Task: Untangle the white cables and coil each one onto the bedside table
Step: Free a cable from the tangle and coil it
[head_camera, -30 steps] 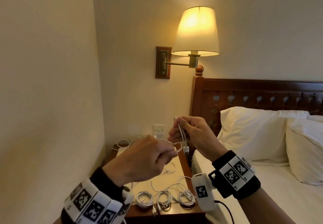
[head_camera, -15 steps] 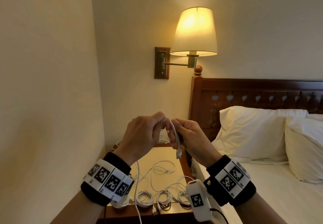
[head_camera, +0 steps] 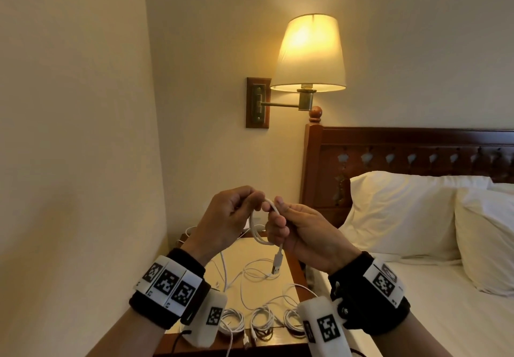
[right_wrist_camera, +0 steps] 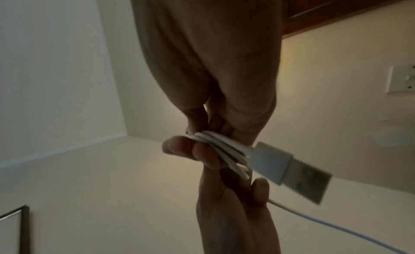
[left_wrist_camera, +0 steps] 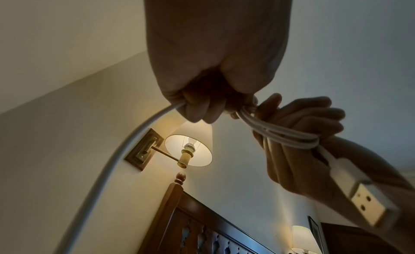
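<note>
Both hands are raised above the bedside table point(head_camera: 294, 270). My right hand point(head_camera: 278, 217) grips a small coil of white cable point(head_camera: 254, 230), and its USB plug point(head_camera: 276, 264) hangs below the fist. My left hand point(head_camera: 250, 203) pinches the same cable at the top of the loop, touching the right hand. In the left wrist view the loops point(left_wrist_camera: 280, 135) lie across the right hand's fingers, and the free length point(left_wrist_camera: 116, 160) trails down from my left hand point(left_wrist_camera: 202, 107). The right wrist view shows the coil point(right_wrist_camera: 222, 147) and plug point(right_wrist_camera: 292, 171) close up.
Three coiled white cables point(head_camera: 261, 322) lie along the table's front edge. Loose white cable point(head_camera: 256, 273) sprawls behind them. A lit wall lamp point(head_camera: 308, 53) hangs above. The bed with its pillows point(head_camera: 403, 212) and wooden headboard is to the right, a wall close on the left.
My left hand rose from lower left to meet the right hand. The cable now makes a loop in the right hand, and the plug hangs lower.
</note>
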### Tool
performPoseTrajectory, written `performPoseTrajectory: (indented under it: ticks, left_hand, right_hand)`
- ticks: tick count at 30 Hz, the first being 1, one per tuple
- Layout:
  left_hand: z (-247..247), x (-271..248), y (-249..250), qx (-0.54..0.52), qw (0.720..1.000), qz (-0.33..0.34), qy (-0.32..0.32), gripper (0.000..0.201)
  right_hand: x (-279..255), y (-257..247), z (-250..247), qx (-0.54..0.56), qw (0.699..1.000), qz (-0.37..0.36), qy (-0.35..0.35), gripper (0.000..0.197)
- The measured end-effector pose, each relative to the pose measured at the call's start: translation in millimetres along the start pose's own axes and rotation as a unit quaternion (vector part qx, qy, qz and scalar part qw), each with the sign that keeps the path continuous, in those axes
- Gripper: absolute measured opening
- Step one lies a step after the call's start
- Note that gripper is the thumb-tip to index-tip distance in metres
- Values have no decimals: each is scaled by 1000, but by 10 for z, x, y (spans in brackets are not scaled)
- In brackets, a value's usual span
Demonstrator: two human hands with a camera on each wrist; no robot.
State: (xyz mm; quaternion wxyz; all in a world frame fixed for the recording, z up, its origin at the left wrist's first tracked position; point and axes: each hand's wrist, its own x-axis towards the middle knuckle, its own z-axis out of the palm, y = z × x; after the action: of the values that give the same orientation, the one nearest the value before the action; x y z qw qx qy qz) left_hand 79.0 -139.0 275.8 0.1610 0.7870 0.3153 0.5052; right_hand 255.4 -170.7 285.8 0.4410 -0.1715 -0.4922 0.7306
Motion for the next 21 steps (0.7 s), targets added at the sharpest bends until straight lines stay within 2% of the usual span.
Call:
performPoseTrajectory:
  ticks: [4,9,13,16,18,19,21]
  left_hand:
    - [48,13,-39,-14,1000,-10,13,41]
    - [60,-50,-187,-30,999,-32,25,30]
    - [36,-298,-492,-21,997,-69,31,27]
    - [29,-516,-650,-9,992,-120,35,24]
    - [44,-598,-656,27,988,-146,46,26]
    - [57,-609,-610,65,985,-157,29,29]
    - [106,-590,-373,144,972,-167,-80,36]
  right_hand:
    - [-2,-20,56,3,1000,7,28,21]
    - [-33,-94,64,39,998,-9,57,17]
    - [-65,-270,0,67,995,-29,68,15]
    - [-73,-377,-101,74,995,-38,63,20]
    - [-54,-376,-131,58,995,-43,72,21]
    - [-39,-350,-136,41,995,-49,82,20]
    - [12,-256,-150,-30,991,-68,108,22]
